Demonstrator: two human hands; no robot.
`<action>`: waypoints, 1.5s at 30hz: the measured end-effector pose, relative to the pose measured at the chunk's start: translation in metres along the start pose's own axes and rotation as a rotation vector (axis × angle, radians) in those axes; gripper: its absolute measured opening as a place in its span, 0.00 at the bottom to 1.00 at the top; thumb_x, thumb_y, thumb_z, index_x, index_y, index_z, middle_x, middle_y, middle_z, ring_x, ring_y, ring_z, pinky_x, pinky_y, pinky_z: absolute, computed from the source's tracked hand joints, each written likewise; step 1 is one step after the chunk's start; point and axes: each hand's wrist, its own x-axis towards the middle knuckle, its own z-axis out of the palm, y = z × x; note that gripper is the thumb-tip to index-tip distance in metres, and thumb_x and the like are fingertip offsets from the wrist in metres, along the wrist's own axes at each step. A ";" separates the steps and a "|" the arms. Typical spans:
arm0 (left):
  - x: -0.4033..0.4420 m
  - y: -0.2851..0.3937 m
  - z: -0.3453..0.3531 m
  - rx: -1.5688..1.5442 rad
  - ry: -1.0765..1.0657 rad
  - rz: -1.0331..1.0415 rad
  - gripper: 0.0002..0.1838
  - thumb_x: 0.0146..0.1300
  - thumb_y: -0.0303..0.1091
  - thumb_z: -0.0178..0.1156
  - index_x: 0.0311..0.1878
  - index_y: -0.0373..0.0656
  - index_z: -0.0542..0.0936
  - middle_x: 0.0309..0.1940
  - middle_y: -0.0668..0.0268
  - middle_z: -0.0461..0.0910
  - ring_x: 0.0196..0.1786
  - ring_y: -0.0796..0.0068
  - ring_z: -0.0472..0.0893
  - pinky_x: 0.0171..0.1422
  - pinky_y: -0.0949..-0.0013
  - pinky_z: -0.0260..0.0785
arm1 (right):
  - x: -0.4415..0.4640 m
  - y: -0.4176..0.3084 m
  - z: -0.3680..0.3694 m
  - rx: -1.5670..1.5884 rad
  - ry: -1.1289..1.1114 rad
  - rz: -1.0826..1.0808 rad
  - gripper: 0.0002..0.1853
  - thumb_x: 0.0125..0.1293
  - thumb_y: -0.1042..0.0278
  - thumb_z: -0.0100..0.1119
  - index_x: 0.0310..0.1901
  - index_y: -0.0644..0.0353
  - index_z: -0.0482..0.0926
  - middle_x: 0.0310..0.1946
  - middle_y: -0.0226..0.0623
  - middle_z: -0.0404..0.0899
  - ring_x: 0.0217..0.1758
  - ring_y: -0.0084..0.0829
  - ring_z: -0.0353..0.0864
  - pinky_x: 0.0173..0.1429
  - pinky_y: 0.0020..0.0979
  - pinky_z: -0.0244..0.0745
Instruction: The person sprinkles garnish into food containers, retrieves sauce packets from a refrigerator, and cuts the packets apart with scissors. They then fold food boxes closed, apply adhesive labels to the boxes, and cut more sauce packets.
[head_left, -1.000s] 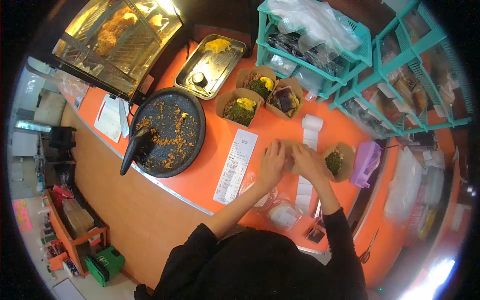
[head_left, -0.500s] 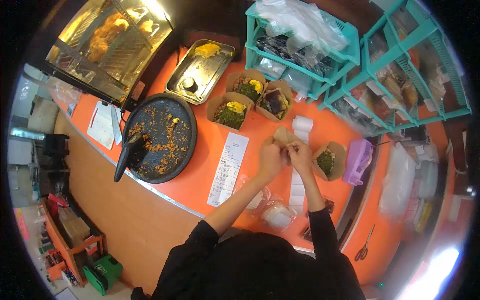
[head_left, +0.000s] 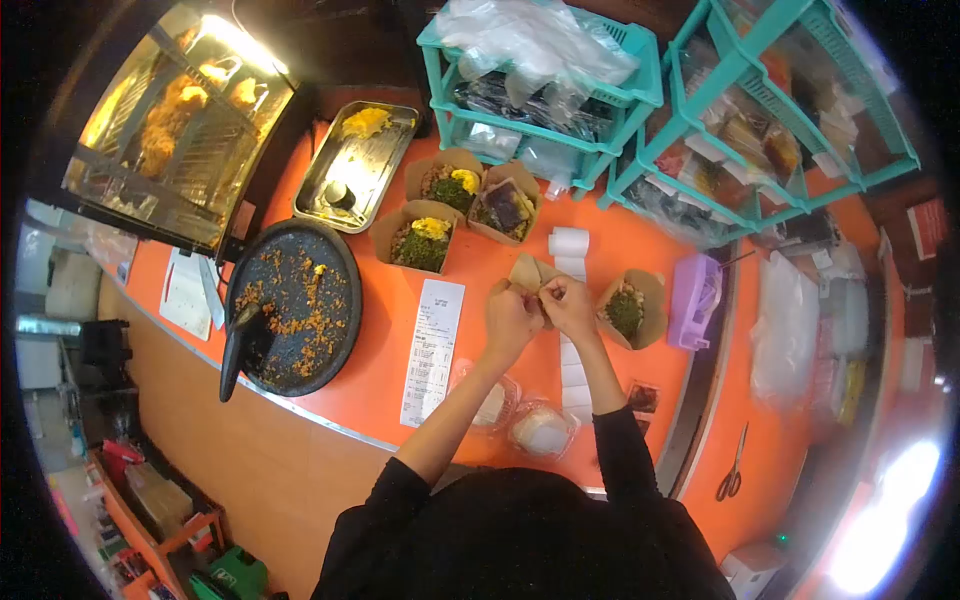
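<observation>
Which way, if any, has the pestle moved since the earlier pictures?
No. The pestle still leans across the same side of the mortar, handle over its rim; both shifted together in view.

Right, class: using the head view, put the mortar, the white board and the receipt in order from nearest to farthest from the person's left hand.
From the left hand:
1. Receipt, close by on its left.
2. Mortar, further left, past the receipt.
3. White board, furthest left, beyond the mortar.
</observation>
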 end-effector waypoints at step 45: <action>0.032 -0.089 0.017 0.723 -0.068 0.300 0.55 0.49 0.65 0.69 0.68 0.33 0.57 0.51 0.38 0.72 0.46 0.37 0.79 0.44 0.44 0.77 | -0.206 -0.004 -0.056 -0.012 0.535 0.269 0.15 0.64 0.52 0.59 0.39 0.56 0.83 0.37 0.48 0.82 0.37 0.50 0.82 0.38 0.49 0.74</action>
